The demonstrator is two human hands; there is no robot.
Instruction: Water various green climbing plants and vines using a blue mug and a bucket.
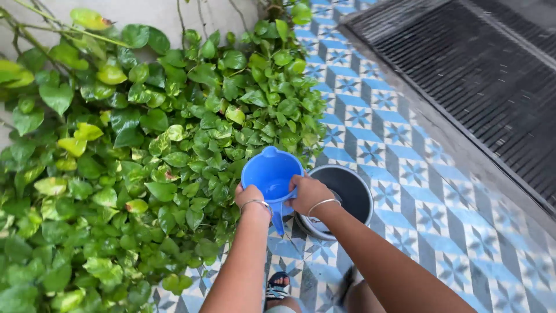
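**Two-Hand Grip on Plastic Water Jug**

My left hand [250, 196] and right hand [308, 192] are both closed around the rim of a smooth blue plastic jug [271, 174], held over glossy heart-shaped pothos leaves [145, 150]. A little water sits inside it. Its spout points away from me and its handle hangs toward me. A round grey bucket [350, 194] stands just beside it on patterned blue tiles [417, 197].

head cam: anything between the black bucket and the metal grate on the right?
Only bare patterned floor tiles lie between the black bucket and the metal grate, per the head view.
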